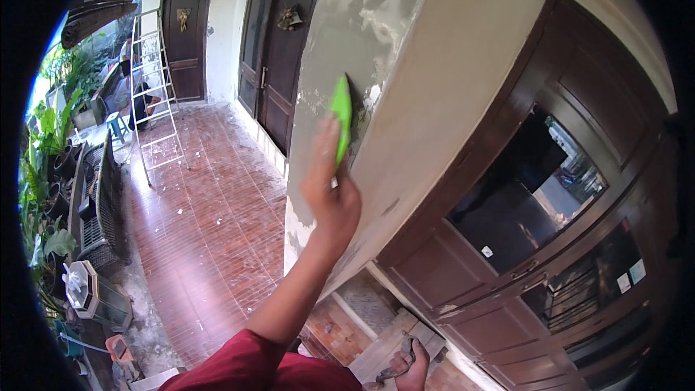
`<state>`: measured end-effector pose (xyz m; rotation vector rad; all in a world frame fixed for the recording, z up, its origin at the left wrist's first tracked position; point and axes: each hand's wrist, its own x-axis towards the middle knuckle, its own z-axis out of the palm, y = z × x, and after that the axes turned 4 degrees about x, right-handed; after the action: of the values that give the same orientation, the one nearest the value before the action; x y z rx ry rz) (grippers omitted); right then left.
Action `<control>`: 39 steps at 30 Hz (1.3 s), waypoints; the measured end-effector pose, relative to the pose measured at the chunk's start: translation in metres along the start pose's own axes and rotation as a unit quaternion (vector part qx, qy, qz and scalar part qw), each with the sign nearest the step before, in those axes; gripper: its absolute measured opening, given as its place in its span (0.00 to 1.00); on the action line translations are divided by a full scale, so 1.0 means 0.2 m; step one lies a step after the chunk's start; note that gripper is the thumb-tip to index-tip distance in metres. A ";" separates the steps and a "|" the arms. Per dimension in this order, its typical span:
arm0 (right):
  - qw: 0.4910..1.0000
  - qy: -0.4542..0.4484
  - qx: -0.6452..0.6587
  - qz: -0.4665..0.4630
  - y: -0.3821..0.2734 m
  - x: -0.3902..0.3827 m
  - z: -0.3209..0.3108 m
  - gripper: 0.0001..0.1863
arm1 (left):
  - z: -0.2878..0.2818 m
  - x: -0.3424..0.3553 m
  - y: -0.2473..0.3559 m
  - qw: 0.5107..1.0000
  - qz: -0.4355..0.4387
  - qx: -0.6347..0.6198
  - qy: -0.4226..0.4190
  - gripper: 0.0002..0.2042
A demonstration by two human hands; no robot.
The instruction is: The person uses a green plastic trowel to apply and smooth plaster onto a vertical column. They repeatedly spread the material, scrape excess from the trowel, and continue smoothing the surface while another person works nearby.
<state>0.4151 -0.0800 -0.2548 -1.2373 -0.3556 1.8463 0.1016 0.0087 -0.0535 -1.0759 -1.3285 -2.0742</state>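
Note:
My left hand [329,188] is raised against a pillar, its fingers closed on a bright green putty scraper [342,119]. Motion blurs the fingertips. The scraper is tilted upright, close to or touching the patchy grey face of the pillar [362,36], where grey filler lies over pale paint. Down at the lower edge, my right hand [414,369] grips a grey, lumpy, putty-smeared thing [398,360]; its exact kind cannot be made out.
Dark wooden doors with glass [507,246] stand close on the right. A metal ladder [156,94] rises from the tiled floor [210,246], which has white specks. Along the left are a dark woven bench [101,203], plants and a lantern [90,293]. A person [142,105] crouches behind the ladder.

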 end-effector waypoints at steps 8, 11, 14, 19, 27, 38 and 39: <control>0.997 -0.070 0.008 -0.023 0.05 -0.03 -0.18 0.20 | 0.07 -0.25 0.13 0.994 0.095 0.046 0.015 0.30; 1.000 -0.009 0.005 0.005 0.05 -0.02 -0.24 0.20 | -0.03 -0.25 0.15 0.994 0.088 -0.036 0.057 0.33; 0.998 0.034 0.044 0.023 0.04 0.00 -0.29 0.19 | -0.04 -0.12 0.03 0.994 0.038 0.031 0.100 0.31; 0.999 0.015 0.040 0.001 0.02 -0.01 -0.34 0.17 | 0.12 -0.11 -0.02 0.998 0.037 0.040 0.043 0.33; 0.999 0.009 0.036 0.015 0.02 -0.03 -0.31 0.18 | 0.01 -0.34 0.11 0.992 0.122 0.006 0.012 0.30; 1.000 0.000 -0.012 -0.017 0.01 -0.04 -0.32 0.14 | 0.14 -0.28 0.01 0.995 0.061 0.072 0.044 0.31; 1.000 -0.001 -0.004 -0.007 0.01 -0.04 -0.32 0.14 | 0.13 -0.32 0.03 0.996 0.054 0.066 0.036 0.31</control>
<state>0.4695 -0.1014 -0.2816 -1.2357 -0.3723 1.8347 0.1532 0.0279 -0.0956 -0.9850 -1.3222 -1.9011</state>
